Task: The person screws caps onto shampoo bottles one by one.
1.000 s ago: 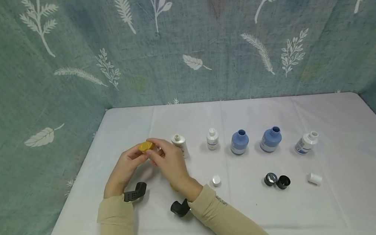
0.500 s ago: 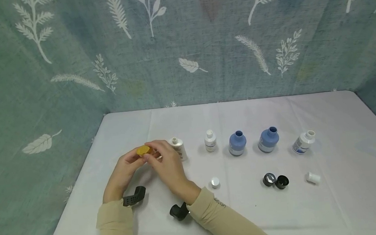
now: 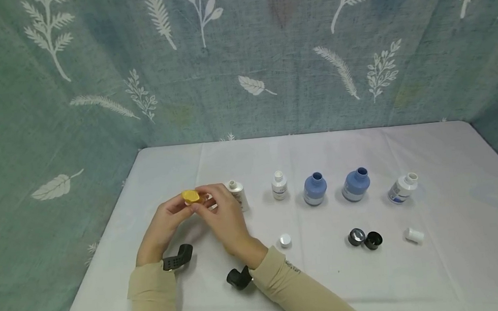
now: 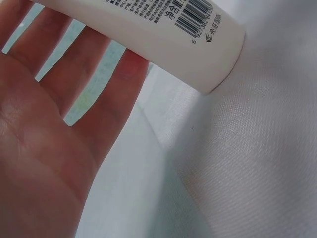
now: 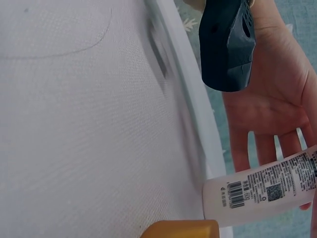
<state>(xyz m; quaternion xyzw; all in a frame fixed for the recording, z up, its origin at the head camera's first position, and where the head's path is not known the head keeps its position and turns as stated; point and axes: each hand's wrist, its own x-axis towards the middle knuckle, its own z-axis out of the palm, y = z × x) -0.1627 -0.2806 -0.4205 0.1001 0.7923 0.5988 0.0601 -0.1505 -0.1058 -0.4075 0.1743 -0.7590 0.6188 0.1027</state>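
My left hand (image 3: 163, 228) grips a white bottle (image 4: 168, 42) with printed text and a barcode, its fingers lying along the far side. In the head view most of that bottle is hidden behind both hands. At its top is a gold cap (image 3: 190, 196), which my right hand (image 3: 230, 221) pinches between thumb and forefinger. The right wrist view shows the bottle's lower end (image 5: 235, 198) close over the white table. Below it, a second gold cap (image 5: 183, 229) lies on the cloth.
Uncapped bottles stand in a row: a silvery-white one (image 3: 237, 196), a small white one (image 3: 280, 186), two blue ones (image 3: 315, 189) (image 3: 356, 184) and a white one (image 3: 400, 190). Loose caps lie in front: white (image 3: 285, 241), two black (image 3: 356, 237) (image 3: 373, 240), and white (image 3: 414, 236).
The gold cap's angle between the fingers has shifted slightly, while both hands stay in nearly the same place. The second gold cap, partly visible earlier, is now hidden in the head view.
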